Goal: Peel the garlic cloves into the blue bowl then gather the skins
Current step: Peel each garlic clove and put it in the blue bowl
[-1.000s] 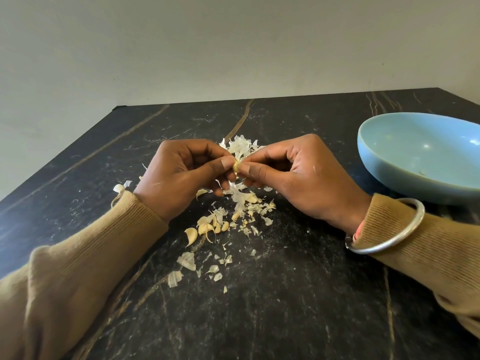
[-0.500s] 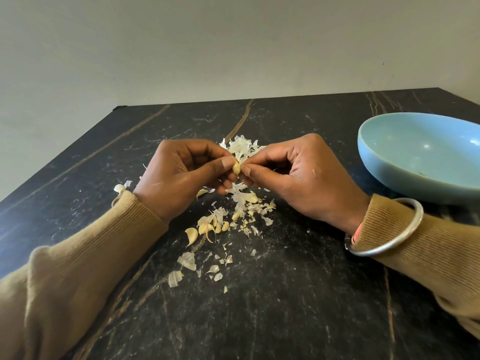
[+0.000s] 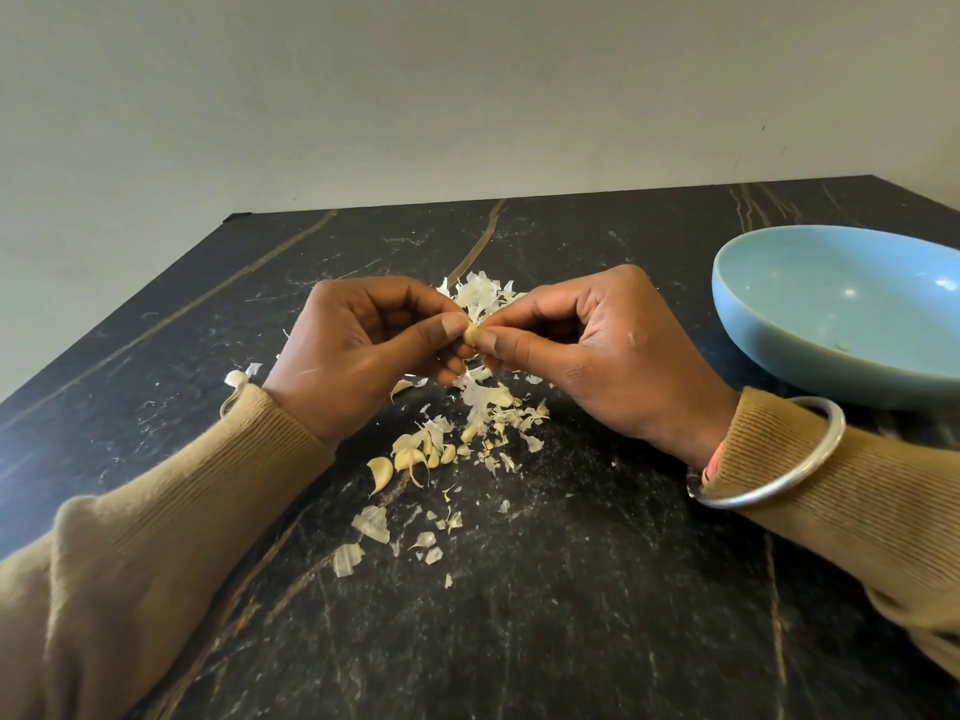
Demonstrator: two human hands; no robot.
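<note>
A small yellowish garlic clove [image 3: 471, 335] is pinched between the thumbs and fingertips of my left hand [image 3: 363, 350] and my right hand [image 3: 587, 350], just above the black marble table [image 3: 571, 589]. Below and behind the hands lie several papery white skins [image 3: 480, 296] and a few unpeeled cloves [image 3: 382, 472]. More skin flakes [image 3: 371, 524] are scattered toward me. The blue bowl [image 3: 769, 350] stands at the right, beyond my right wrist; a tiny speck lies inside it.
A silver bangle [image 3: 779, 470] circles my right wrist over the tan sleeve. The table's left edge and far edge meet a plain pale wall. A small skin scrap [image 3: 236, 377] lies by my left cuff.
Both hands stay in place; the fingertips have shifted slightly on the clove, which shows a little more between the thumbs.
</note>
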